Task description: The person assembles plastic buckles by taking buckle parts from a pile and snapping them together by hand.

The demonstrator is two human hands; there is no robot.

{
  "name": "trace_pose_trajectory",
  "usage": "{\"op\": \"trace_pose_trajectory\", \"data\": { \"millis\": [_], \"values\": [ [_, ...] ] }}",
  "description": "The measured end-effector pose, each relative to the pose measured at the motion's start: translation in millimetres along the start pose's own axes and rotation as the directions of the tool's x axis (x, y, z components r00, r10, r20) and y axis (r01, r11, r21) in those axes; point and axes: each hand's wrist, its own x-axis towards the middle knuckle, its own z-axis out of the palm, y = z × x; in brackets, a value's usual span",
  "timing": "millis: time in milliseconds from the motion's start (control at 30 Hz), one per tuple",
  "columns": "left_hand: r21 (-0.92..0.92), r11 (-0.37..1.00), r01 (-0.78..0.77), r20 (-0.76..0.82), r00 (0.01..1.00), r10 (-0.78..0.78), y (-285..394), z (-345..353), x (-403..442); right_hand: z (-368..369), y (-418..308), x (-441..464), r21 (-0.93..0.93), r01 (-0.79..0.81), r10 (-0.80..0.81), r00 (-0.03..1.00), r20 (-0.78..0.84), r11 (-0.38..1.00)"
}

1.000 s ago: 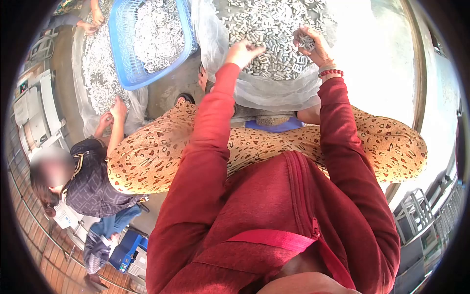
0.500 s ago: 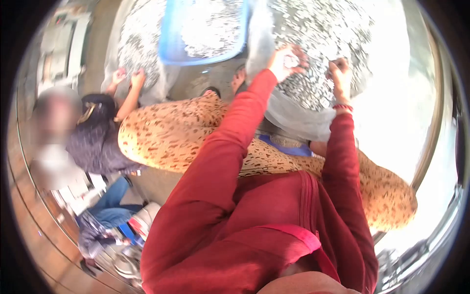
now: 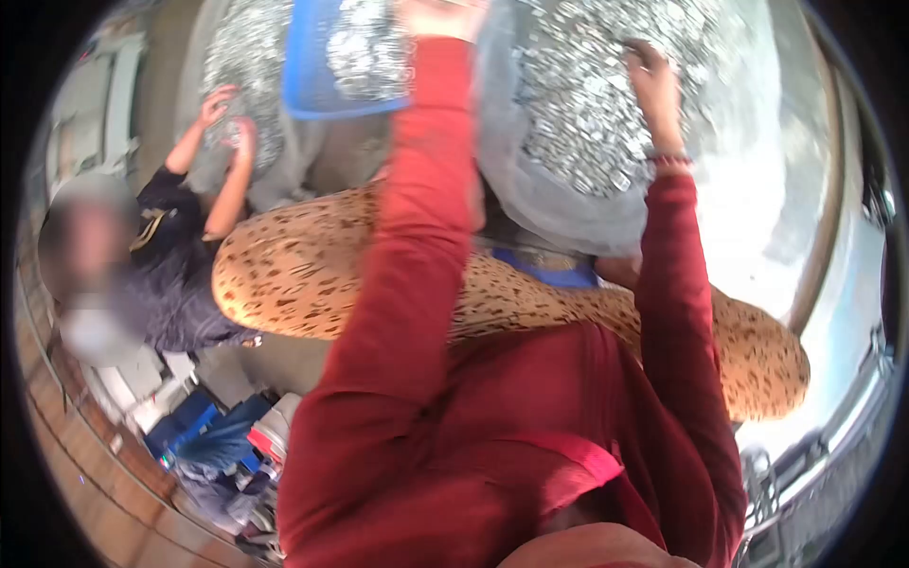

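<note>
My left hand (image 3: pixel 443 17) is at the top edge, over the right side of a blue plastic basket (image 3: pixel 301 93). Motion blurs it and the frame cuts off its fingers, so its hold is hidden. Small shiny silver pieces (image 3: pixel 365 52) fill the basket. My right hand (image 3: pixel 655 95) hovers at the right part of a wide heap of similar silver pieces (image 3: pixel 578 114). Its fingers are curled towards the thumb, and anything between them is too small to make out. The heap lies in a translucent plastic sheet or bag (image 3: pixel 540 213).
On the left, a co-worker (image 3: pixel 180 256) reaches both hands over another heap of silver pieces (image 3: pixel 241 57) in clear plastic. My patterned trouser legs (image 3: pixel 294 265) cross below the heaps. Behind the co-worker is another person or pile of clothing (image 3: pixel 218 454), unclear. A blue item (image 3: pixel 559 273) lies by my legs.
My left hand has moved up and left, from the silver heap to the basket. My right hand has risen slightly. The co-worker's hands have lifted and spread apart.
</note>
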Motion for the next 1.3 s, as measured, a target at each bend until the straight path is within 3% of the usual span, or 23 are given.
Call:
{"op": "trace_pose_trajectory", "data": {
  "millis": [67,133,167,233,267,300,333,367,400,433,500,567,633,700,767,833,967,1033,1067,1133,1167,1233,1300],
  "values": [
    [0.499,0.815,-0.294,0.067,0.951,0.302,62.2,45.8,-18.7,29.9,60.2,12.1,-0.039,0.047,-0.037,0.974,0.222,0.998],
    [0.939,-0.01,-0.343,0.257,0.684,0.683,121.8,73.1,-27.7,47.2,70.6,9.3,-0.316,0.145,-0.016,0.926,0.376,0.938],
    [0.868,-0.494,0.045,0.396,0.536,0.745,145.9,70.8,-27.1,54.9,70.7,4.8,-0.402,0.14,0.033,0.918,0.395,0.905],
    [0.443,-0.876,0.189,0.704,0.531,0.471,141.6,55.5,-15.9,64.4,71.1,-4.8,-0.402,0.196,0.019,0.881,0.473,0.894],
    [0.235,-0.963,0.135,0.719,0.642,0.266,134.3,36.1,-6.3,62.9,67.4,-9.2,-0.379,0.142,0.037,0.903,0.428,0.915],
    [0.182,-0.982,-0.05,0.547,0.835,0.059,116.5,-0.1,9.9,64.3,64.0,-18.7,-0.365,0.096,0.071,0.906,0.417,0.926],
    [0.401,-0.898,-0.184,0.318,0.947,-0.052,106.7,-50.9,32.9,64.1,62.1,-23.9,-0.353,0.055,0.1,0.909,0.404,0.934],
    [0.779,-0.623,-0.071,0.031,0.997,-0.074,20.6,-62.4,20.0,60.6,62.2,-26.0,-0.343,0.019,0.123,0.913,0.389,0.939],
    [0.598,-0.794,0.11,-0.116,0.992,0.05,-14.9,-89.1,20.4,63.3,75.1,-38.4,-0.328,0.044,0.073,0.94,0.334,0.944],
    [0.28,-0.944,-0.175,0.148,0.979,-0.138,-21.9,-129.6,23.3,46.4,60.6,-40.5,-0.374,0.053,0.11,0.91,0.401,0.926],
    [0.153,-0.968,-0.198,0.255,0.954,-0.155,-35.1,-173.4,16.5,21.9,64.5,-49.3,-0.245,-0.113,0.217,0.862,0.457,0.963],
    [0.294,-0.955,-0.04,0.069,0.997,-0.02,-32.8,-186.1,23.2,-2.8,61.0,-55.2,-0.001,-0.415,0.367,0.804,0.468,0.91],
    [0.366,-0.929,0.049,-0.018,0.999,0.045,-23.7,-182.3,29.9,-10.5,67.9,-60.4,0.541,-0.58,0.379,0.812,0.445,0.609],
    [0.401,-0.915,0.044,0.006,0.999,0.051,-11.1,-171.3,34.6,-18.3,63.7,-61.4,0.681,-0.628,0.433,0.769,0.47,0.376],
    [0.477,-0.878,-0.032,0.071,0.997,0.002,4.5,-157.8,43.2,-23.6,63.9,-61.9,0.703,-0.614,0.42,0.779,0.466,0.359],
    [-0.06,-0.981,-0.185,0.317,0.928,-0.195,-7.6,-134.0,34.9,-28.2,66.5,-63.4,0.751,-0.584,0.337,0.805,0.488,0.309],
    [-0.067,-0.979,-0.192,0.555,0.808,-0.196,-27.1,-127.1,47.2,-46.4,68.4,-59.2,0.801,-0.558,0.2,0.828,0.524,0.215],
    [0.113,-0.987,-0.115,0.294,0.953,-0.078,-43.5,-126.9,46.4,-50.3,82.3,-67.7,0.774,-0.601,0.266,0.793,0.548,0.198],
    [0.522,-0.853,0.0,0.034,0.999,0.021,-57.0,-126.8,29.9,-53.5,81.5,-74.5,0.566,-0.703,0.405,0.711,0.574,0.431],
    [0.214,-0.968,-0.134,-0.053,0.988,-0.148,-78.9,-137.9,1.3,-37.1,79.4,-96.2,-0.061,-0.531,0.482,0.709,0.514,0.845],
    [0.015,-0.973,-0.23,-0.054,0.972,-0.23,-79.3,-159.2,-5.7,-26.4,80.0,-102.1,-0.399,-0.322,0.493,0.733,0.469,0.858],
    [-0.14,-0.928,-0.345,-0.006,0.937,-0.348,-74.0,-183.3,-20.1,1.4,70.5,-136.8,-0.643,-0.18,0.454,0.843,0.289,0.744],
    [-0.013,-0.94,-0.34,-0.005,0.94,-0.34,-56.2,-201.5,-6.3,21.4,93.4,-148.5,-0.688,-0.14,0.473,0.82,0.322,0.712]
  ]
}}
